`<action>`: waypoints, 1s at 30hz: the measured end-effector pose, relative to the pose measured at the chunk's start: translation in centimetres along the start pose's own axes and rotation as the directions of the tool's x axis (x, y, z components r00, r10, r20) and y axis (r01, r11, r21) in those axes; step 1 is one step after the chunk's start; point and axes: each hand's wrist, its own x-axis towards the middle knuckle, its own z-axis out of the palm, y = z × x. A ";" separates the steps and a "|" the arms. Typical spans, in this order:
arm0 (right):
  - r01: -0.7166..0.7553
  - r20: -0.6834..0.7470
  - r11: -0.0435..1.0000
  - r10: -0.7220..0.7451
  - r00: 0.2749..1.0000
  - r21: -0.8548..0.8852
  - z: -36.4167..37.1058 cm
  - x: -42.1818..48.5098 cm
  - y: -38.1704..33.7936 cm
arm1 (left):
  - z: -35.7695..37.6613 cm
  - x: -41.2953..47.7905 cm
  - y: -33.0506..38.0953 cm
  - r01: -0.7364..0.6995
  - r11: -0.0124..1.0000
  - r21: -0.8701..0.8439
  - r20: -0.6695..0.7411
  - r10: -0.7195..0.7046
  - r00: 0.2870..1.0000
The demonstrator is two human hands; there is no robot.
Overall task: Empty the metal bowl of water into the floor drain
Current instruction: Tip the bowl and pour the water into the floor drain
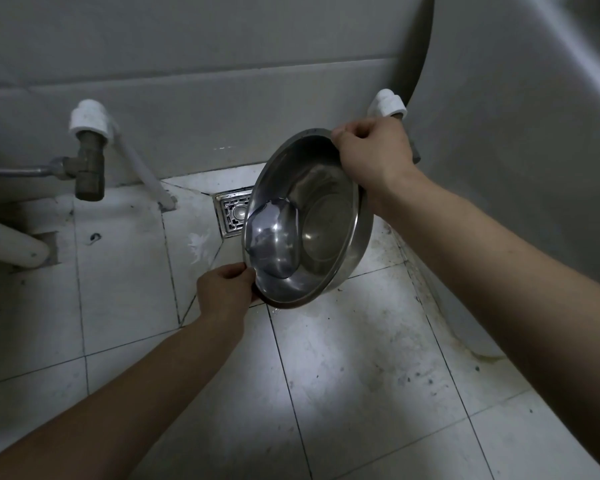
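Metal bowl [312, 220]: tilted steeply left, water [272, 237] pooled at its low rim, above floor drain [234, 213] | left hand [224, 292]: grip pinched on near-left rim | right hand [374, 152]: grip closed over far-right rim | tiled floor [343, 375] below

The bowl [309, 220] hangs over part of the drain [234, 214]. A tap [89, 161] sticks out left; bare floor [343, 375] lies near me.

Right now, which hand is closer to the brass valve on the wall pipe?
Left. The left hand holds the bowl's lower rim, nearer the brass valve. The right hand holds the upper rim, farther away.
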 end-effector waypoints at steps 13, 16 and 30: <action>0.019 0.030 1.000 -0.020 0.999 0.025 0.3 0.3 0.1 | -0.1 0.0 0.1 0.027 1.000 -0.009 0.005 -0.027 1.000; 0.024 0.029 1.000 -0.024 0.999 0.010 0.4 0.2 -0.1 | -0.1 0.0 0.1 0.027 1.000 -0.010 0.009 -0.027 1.000; 0.030 0.021 0.999 -0.031 0.999 0.016 0.8 0.1 -0.6 | -0.2 -0.4 0.5 0.031 1.000 -0.003 0.013 -0.031 0.999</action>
